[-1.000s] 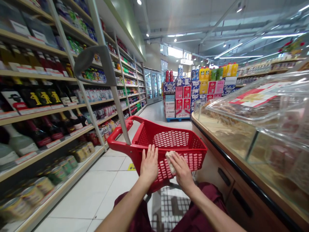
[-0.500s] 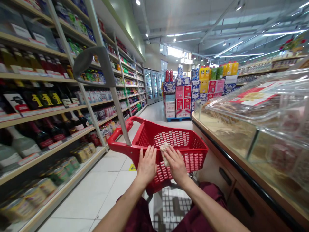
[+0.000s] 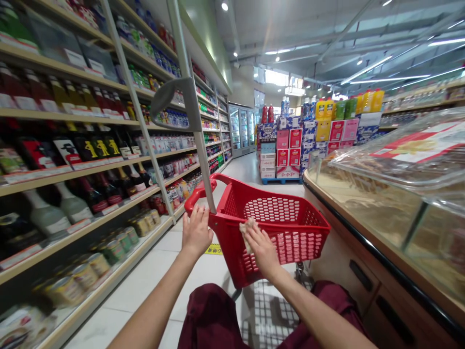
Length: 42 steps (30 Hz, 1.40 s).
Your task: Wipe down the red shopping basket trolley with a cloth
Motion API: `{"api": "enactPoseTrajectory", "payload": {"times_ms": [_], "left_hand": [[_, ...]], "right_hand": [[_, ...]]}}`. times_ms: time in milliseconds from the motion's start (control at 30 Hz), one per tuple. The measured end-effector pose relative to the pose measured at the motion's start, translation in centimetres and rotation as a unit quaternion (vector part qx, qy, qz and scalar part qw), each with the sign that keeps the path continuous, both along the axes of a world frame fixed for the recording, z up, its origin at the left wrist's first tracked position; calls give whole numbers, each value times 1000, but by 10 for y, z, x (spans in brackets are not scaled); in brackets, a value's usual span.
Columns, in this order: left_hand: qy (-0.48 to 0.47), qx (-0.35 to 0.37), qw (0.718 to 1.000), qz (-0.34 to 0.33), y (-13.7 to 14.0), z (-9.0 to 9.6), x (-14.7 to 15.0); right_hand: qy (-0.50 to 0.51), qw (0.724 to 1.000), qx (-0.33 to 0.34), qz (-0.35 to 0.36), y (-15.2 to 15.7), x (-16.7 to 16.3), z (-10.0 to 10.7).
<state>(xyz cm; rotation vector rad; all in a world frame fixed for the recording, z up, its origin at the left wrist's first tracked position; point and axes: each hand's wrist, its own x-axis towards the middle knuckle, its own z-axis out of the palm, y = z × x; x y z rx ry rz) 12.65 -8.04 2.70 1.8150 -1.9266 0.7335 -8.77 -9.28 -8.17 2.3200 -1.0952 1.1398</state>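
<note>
A red plastic shopping cart (image 3: 232, 252) stands in front of me, its perforated basket upright. My right hand (image 3: 262, 249) presses a crumpled off-white cloth (image 3: 248, 224) against the near side of the basket, just below the rim. My left hand (image 3: 197, 232) has its fingers stretched up against the outer side of the red handle arm, close to the foot of a grey metal pole (image 3: 200, 145). No object shows in that hand. A grey loop-shaped grip (image 3: 174, 104) sits higher up on the pole.
Shelves of bottles and cans (image 3: 72, 169) line the left side. A glass-fronted counter (image 3: 385, 213) with clear plastic covers stands close on the right. Ahead is a stack of drink cartons (image 3: 288, 148) on a blue pallet (image 3: 281, 181). Glass-door coolers (image 3: 241, 126) are farther back.
My left hand has moved left from the basket's side to the handle arm. The right hand keeps the cloth on the basket. The view has turned slightly left.
</note>
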Motion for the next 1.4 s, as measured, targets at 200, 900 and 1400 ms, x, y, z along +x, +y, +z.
{"api": "enactPoseTrajectory", "payload": {"times_ms": [200, 900, 1400], "left_hand": [[-9, -6, 1000, -7, 2, -5, 0], [-11, -52, 999, -11, 16, -3, -5], [-85, 48, 991, -90, -6, -26, -80]], "right_hand": [[9, 998, -26, 55, 14, 31, 5], [66, 998, -1, 24, 7, 0, -10], [11, 999, 6, -44, 5, -58, -28]]}}
